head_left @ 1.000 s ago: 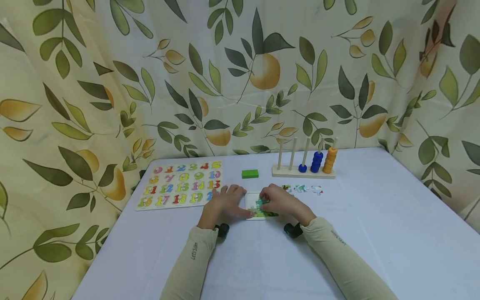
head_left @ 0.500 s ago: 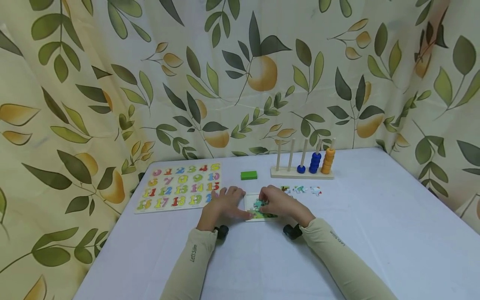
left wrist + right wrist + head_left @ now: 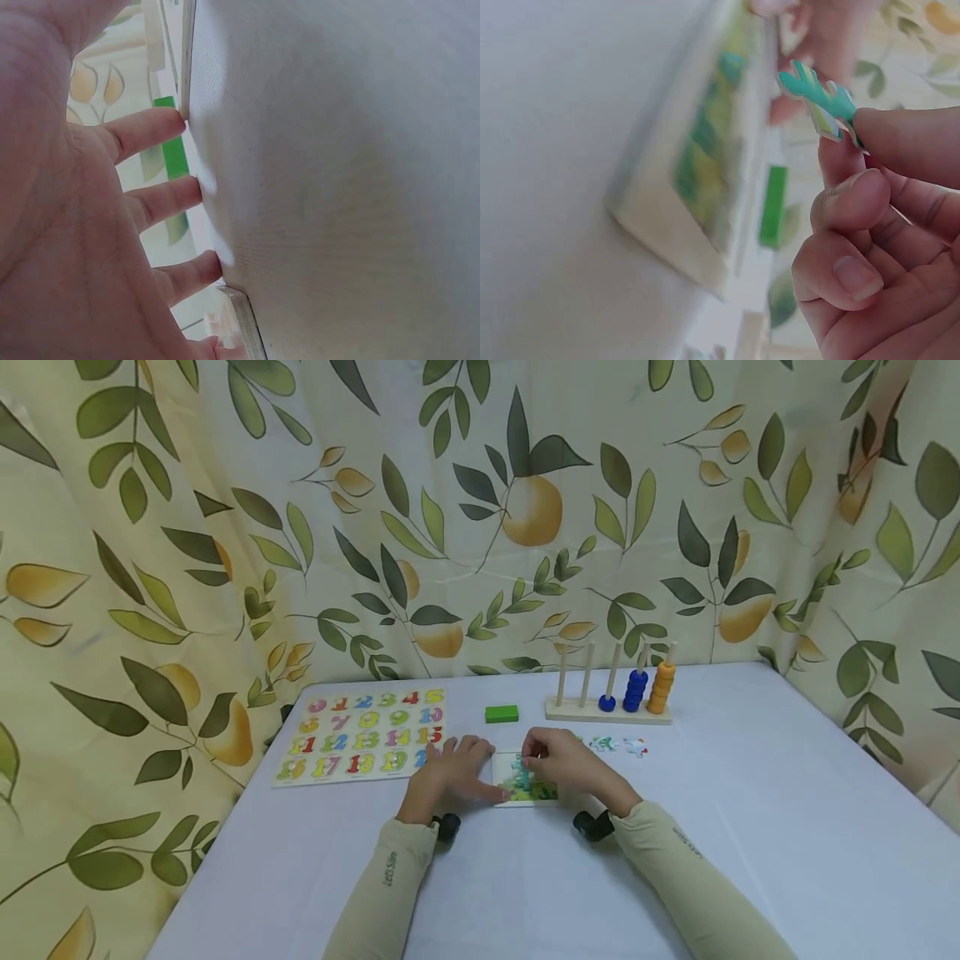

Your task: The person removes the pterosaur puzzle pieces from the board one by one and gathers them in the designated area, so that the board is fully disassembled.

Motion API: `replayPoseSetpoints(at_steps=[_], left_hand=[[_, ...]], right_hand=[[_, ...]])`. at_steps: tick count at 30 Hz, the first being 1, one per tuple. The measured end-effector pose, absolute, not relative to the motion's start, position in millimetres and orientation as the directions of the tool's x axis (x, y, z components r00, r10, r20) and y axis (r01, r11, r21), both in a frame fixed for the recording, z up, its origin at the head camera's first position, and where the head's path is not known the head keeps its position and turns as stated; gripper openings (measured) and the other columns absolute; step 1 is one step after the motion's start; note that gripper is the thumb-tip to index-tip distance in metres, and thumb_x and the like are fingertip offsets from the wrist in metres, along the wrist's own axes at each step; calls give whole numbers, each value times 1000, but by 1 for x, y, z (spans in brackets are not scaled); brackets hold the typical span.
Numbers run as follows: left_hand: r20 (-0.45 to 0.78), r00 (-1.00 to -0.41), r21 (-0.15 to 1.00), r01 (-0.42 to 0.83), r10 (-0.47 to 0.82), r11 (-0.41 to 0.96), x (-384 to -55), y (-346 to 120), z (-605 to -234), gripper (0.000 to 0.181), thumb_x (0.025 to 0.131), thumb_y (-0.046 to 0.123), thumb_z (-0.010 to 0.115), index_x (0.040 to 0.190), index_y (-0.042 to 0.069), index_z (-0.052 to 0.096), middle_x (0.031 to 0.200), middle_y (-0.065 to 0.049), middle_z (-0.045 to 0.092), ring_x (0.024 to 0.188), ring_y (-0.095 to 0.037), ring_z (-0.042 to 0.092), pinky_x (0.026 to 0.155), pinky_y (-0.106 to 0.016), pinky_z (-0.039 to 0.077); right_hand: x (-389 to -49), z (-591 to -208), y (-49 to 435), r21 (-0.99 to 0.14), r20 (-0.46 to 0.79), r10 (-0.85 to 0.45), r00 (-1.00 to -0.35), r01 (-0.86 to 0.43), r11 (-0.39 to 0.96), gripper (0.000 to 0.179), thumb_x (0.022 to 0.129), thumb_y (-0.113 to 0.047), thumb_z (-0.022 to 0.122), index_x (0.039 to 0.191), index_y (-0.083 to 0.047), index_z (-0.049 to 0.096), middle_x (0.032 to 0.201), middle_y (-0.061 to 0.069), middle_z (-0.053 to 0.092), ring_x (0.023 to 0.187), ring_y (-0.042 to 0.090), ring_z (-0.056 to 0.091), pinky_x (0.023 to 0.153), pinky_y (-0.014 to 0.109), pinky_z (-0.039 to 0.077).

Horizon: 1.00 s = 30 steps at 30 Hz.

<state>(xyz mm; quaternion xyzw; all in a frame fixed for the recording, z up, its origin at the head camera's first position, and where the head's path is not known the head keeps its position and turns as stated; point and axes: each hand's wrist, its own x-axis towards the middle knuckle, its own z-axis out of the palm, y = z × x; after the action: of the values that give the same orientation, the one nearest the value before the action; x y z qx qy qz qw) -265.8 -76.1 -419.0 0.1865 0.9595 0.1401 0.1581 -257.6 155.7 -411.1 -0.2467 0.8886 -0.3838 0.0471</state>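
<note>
My right hand [image 3: 566, 762] pinches a teal and white jigsaw piece [image 3: 821, 97] between thumb and index finger, its other fingers curled toward the palm. In the right wrist view the piece is raised off the small puzzle board [image 3: 656, 217], which is blurred. Green and teal pieces fill part of that board's white frame [image 3: 517, 804]. My left hand [image 3: 453, 772] lies at the board's left side with fingers spread, the thumb at its lower left edge. In the left wrist view its fingertips [image 3: 206, 264] touch the white tablecloth.
Left of the hands lies a number board [image 3: 360, 735]. Behind them are a green block [image 3: 502, 714] and a wooden peg abacus [image 3: 607, 714] with blue and orange beads. Loose jigsaw pieces [image 3: 635, 747] lie to the right of the puzzle board, partly behind the right hand.
My right hand has lifted slightly off the puzzle board with the piece, uncovering more of the board's lower right. The left hand stays in place. The head view has shifted a little.
</note>
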Motion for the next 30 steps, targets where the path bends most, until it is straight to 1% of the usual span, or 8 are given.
replayPoseSetpoints(at_steps=[6, 12, 16, 19, 23, 27, 30], left_hand=[[-251, -880, 340, 311, 404, 888, -266, -74, -419, 85, 91, 63, 77, 158, 20, 48, 168, -8, 35, 155, -42, 27, 122, -76, 7], [-260, -880, 338, 302, 397, 891, -264, -74, -419, 87, 90, 63, 77, 160, 19, 47, 169, -8, 34, 155, -43, 26, 122, -75, 6], [-264, -880, 350, 295, 396, 889, -263, -72, -421, 87, 91, 59, 78, 160, 18, 46, 169, -10, 33, 156, -44, 24, 122, -75, 4], [-267, -878, 356, 292, 396, 888, -262, -74, -422, 87, 90, 59, 79, 160, 18, 46, 170, -11, 33, 156, -45, 23, 122, -76, 4], [-244, -881, 348, 310, 404, 885, -260, -77, -424, 87, 90, 63, 77, 160, 20, 47, 169, -9, 34, 155, -44, 26, 121, -76, 8], [-225, -879, 348, 329, 419, 878, -263, -78, -423, 86, 90, 63, 76, 159, 20, 48, 169, -9, 35, 155, -45, 26, 121, -76, 8], [-233, -876, 346, 330, 421, 878, -263, -76, -421, 86, 91, 63, 75, 160, 20, 47, 170, -8, 34, 155, -44, 26, 122, -75, 7]], right_hand=[[-259, -397, 188, -730, 150, -412, -899, -382, 567, 4, 101, -4, 71, 99, -3, 68, 91, 4, 66, 83, 21, 59, 70, 34, 52], [-257, -386, 228, -751, 137, -308, -941, -302, 587, 6, 101, -4, 71, 104, -1, 68, 93, 7, 67, 84, 25, 62, 69, 32, 56], [-255, -380, 253, -760, 126, -248, -961, -254, 598, 9, 102, -5, 71, 108, 1, 67, 96, 10, 68, 87, 32, 64, 72, 38, 59], [-256, -381, 265, -764, 106, -224, -969, -224, 605, 11, 102, -5, 71, 109, 2, 67, 96, 10, 68, 87, 31, 64, 73, 41, 59], [-258, -383, 276, -772, 52, -210, -976, -172, 612, 16, 103, -6, 71, 113, 5, 65, 98, 12, 68, 84, 27, 62, 71, 37, 58], [-259, -386, 285, -781, -4, -208, -978, -127, 612, 24, 103, -6, 70, 121, 9, 64, 97, 12, 67, 83, 27, 62, 72, 36, 59], [-259, -389, 288, -781, -26, -221, -975, -118, 613, 26, 102, -5, 70, 122, 11, 64, 95, 11, 66, 83, 27, 62, 71, 35, 58]])
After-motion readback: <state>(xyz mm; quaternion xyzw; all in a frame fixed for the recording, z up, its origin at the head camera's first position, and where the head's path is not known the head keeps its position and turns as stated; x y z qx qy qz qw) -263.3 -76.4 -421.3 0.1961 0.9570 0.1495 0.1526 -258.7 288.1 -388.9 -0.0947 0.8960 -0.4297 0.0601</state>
